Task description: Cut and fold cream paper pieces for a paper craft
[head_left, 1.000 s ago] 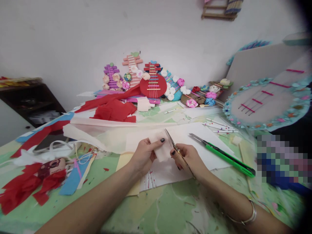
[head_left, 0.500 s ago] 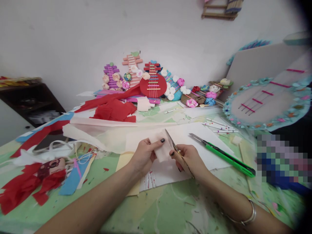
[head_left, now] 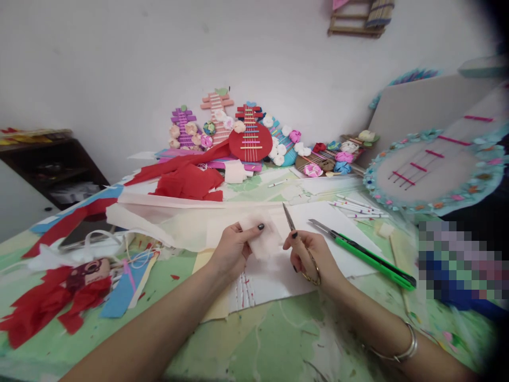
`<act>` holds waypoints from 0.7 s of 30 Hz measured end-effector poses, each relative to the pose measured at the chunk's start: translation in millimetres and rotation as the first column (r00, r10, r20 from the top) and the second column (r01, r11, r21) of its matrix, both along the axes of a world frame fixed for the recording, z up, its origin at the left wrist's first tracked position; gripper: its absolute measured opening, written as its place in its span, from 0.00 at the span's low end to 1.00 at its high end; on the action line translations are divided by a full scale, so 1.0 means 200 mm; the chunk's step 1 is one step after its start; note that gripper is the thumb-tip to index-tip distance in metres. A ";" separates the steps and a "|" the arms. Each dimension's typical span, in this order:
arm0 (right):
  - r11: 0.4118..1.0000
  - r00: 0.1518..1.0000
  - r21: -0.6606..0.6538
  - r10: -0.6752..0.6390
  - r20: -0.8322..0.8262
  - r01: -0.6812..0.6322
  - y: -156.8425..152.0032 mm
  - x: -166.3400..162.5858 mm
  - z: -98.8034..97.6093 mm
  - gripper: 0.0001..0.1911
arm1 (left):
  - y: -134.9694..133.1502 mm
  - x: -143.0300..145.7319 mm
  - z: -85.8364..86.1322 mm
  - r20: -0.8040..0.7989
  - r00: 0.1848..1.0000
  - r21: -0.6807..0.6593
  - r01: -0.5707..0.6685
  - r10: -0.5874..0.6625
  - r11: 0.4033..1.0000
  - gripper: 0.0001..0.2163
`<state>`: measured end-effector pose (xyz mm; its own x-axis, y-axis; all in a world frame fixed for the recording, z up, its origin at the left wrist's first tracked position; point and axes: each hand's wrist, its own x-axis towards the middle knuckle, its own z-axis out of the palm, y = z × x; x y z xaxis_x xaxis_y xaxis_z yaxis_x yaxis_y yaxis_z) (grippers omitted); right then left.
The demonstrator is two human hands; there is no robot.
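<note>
Tissue paper (head_left: 263, 245) is pinched in the left hand (head_left: 233, 249), presumably so its edge faces the scissors (head_left: 289, 218) (tips forward) gripped by the right hand (head_left: 321, 257).

Off-white paper piece (head_left: 265, 245), thin, blurred, held tilted; gold-handled scissors (head_left: 289, 217) just right, apart, blades together, tips pointing away.

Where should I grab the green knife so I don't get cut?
I'd take the middle of its green handle, coming from the right. It lies slanted and long enough to hold, and the bare blade sticks out at the left end, so your fingers should stay clear.
</note>
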<state>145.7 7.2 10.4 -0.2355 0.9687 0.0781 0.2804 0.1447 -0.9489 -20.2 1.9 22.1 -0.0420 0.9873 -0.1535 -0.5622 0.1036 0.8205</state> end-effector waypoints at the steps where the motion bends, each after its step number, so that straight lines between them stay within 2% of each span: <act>1: 1.000 1.000 -0.009 -0.007 -0.017 0.007 0.00 0.00 0.00 0.27 | 0.00 0.00 0.00 -0.008 1.000 0.008 -0.007 0.007 1.000 0.10; 6: 0.997 0.999 -0.076 0.027 -0.043 -0.030 0.01 0.00 0.02 0.24 | 0.01 -0.01 -0.01 -0.012 1.000 0.114 0.019 -0.018 0.993 0.14; 11: 0.993 0.988 -0.083 0.074 -0.133 -0.085 0.01 -0.02 0.02 0.17 | -0.01 0.00 -0.01 -0.039 0.989 0.176 0.150 -0.146 0.973 0.17; 16: 0.998 0.977 -0.059 -0.010 -0.212 -0.003 0.02 -0.01 0.02 0.15 | -0.01 0.00 -0.02 -0.095 0.987 0.198 0.149 -0.132 0.969 0.15; 21: 0.998 0.961 -0.027 -0.056 -0.271 0.051 0.03 0.01 0.03 0.12 | 0.00 0.00 -0.04 -0.223 0.970 0.188 0.143 -0.099 0.972 0.15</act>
<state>148.1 13.0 15.7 -0.1558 0.9813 0.1130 0.0190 0.1173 -0.9929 -20.4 2.0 14.4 0.0699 0.9964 0.0482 -0.3679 -0.0192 0.9297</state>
